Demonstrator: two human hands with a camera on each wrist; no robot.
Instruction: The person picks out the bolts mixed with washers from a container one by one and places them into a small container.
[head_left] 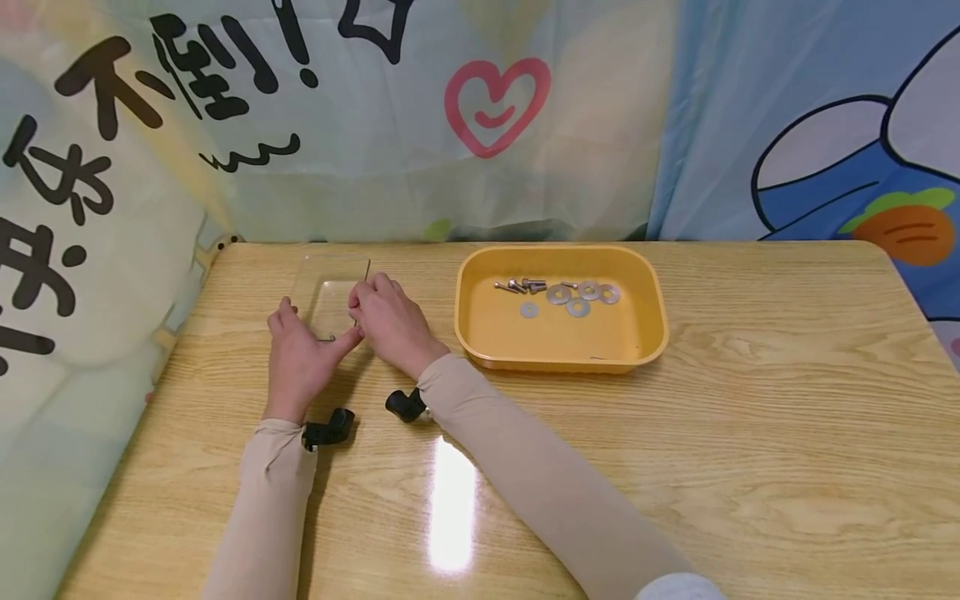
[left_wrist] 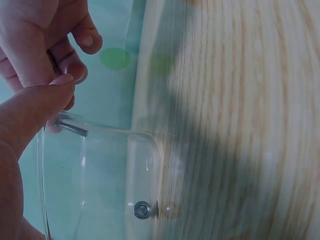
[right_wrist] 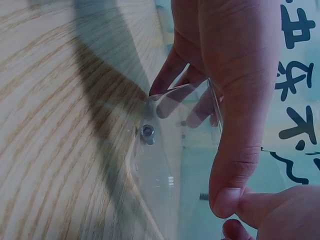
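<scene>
A clear plastic box (head_left: 330, 287) stands at the left of the table. My left hand (head_left: 300, 358) grips it, fingers at its left side and thumb stretched to its near right corner. My right hand (head_left: 393, 321) is at that corner and pinches a thin dark rod (head_left: 367, 268), its upper end showing above the fingers. In the left wrist view, a threaded screw shank (left_wrist: 72, 128) pokes into the box beside the thumb. A socket-head screw (left_wrist: 142, 210) sits in the box wall low down, also seen in the right wrist view. The fingertips hide the first screw's head.
A yellow tray (head_left: 555, 364) right of my hands holds several screws (head_left: 525, 286) and several flat washers (head_left: 577, 307). The wooden table (head_left: 787, 417) stretches to the right and toward me. A printed cloth (head_left: 600, 125) hangs behind and along the left side.
</scene>
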